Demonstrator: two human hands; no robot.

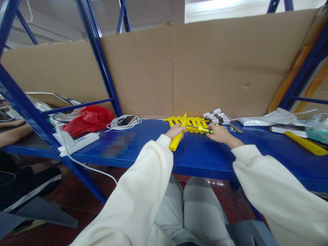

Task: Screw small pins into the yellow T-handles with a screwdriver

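Note:
My left hand (175, 131) is closed round a yellow tapered tube (176, 142), which tilts with its wide, hollow-looking end towards me and its narrow end pointing away. My right hand (219, 133) grips a screwdriver (205, 130) by its yellow and green handle. The shaft points left and reaches the tube near my left fingers; whether the tip touches it I cannot tell. Just behind both hands, several similar yellow tubes (192, 130) lie side by side in a row on the blue table (200, 157). My hands partly cover that row.
Several white pieces with dark marks (219, 118) lie behind my right hand, near a grey flat strip (236, 127). Another yellow tube (306, 143) is at the right. Leftward are a coiled white cable (124, 123), a red bag (89, 119) and a power strip (79, 143). Cardboard (210, 65) stands behind.

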